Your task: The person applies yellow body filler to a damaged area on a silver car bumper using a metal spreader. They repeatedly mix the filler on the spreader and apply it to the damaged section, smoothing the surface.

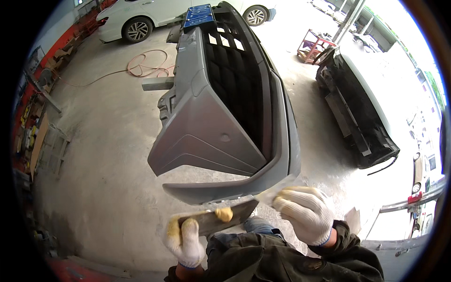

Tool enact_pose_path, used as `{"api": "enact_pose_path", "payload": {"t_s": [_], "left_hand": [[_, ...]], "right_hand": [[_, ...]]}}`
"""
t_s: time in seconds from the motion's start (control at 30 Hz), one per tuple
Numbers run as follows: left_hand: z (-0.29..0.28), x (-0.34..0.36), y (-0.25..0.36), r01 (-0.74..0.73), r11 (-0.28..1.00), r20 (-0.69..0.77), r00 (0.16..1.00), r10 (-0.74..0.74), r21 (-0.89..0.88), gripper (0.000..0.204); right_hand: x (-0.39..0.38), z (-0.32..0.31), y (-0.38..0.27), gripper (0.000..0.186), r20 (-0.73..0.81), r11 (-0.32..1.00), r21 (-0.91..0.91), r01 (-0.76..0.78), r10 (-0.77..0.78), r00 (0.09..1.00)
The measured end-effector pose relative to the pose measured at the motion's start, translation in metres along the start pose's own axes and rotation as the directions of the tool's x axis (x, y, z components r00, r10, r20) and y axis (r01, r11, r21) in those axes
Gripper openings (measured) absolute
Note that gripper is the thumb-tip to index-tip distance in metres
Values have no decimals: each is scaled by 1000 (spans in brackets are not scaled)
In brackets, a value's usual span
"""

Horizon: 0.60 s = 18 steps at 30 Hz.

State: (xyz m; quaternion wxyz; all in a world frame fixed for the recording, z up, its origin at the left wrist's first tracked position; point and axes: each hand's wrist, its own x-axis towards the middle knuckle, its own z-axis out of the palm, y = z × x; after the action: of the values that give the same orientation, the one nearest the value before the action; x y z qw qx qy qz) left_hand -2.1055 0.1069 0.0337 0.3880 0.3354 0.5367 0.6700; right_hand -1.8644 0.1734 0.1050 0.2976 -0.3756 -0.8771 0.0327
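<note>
My left hand (184, 237), in a white knit glove stained yellow, grips a flat dark grey putty board (243, 212) by its left end. A lump of yellow putty (224, 215) sits on the board. My right hand (307, 211), gloved in the same way, is closed on a thin, pale putty spreader (272, 191), which is blurred; its tip points left toward the bumper's near edge. Whether it touches the bumper I cannot tell. The grey car bumper (197, 117), with a black grille (235, 75), stretches away in front of me.
A blue plate (199, 15) is at the bumper's far end, near a parked white car (162, 14). On the floor lies a coiled hose (148, 63). Another bumper (359, 108) lies to the right, near a red cart (314, 47). Shelves with clutter (35, 127) line the left.
</note>
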Motion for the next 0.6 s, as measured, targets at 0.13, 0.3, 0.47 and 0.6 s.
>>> {"api": "enact_pose_path", "payload": {"t_s": [0.13,0.3,0.47,0.6], "left_hand": [[9,30,8,137,972,116,986,-116,-190,20],[-4,44,10,142,975,166,980,-114,-168,17],[-17,50,10,57,976,168,986,-21,-212,28],[-26,59,5,18,988,144,990,4,-150,29]], "right_hand": [[14,14,-50,34,-73,993,-112,20,-28,997],[24,45,-87,33,-183,959,-283,-8,-46,982],[21,77,-113,38,16,977,-213,-7,10,1000],[29,74,-114,39,40,994,-108,6,-1,999]]}}
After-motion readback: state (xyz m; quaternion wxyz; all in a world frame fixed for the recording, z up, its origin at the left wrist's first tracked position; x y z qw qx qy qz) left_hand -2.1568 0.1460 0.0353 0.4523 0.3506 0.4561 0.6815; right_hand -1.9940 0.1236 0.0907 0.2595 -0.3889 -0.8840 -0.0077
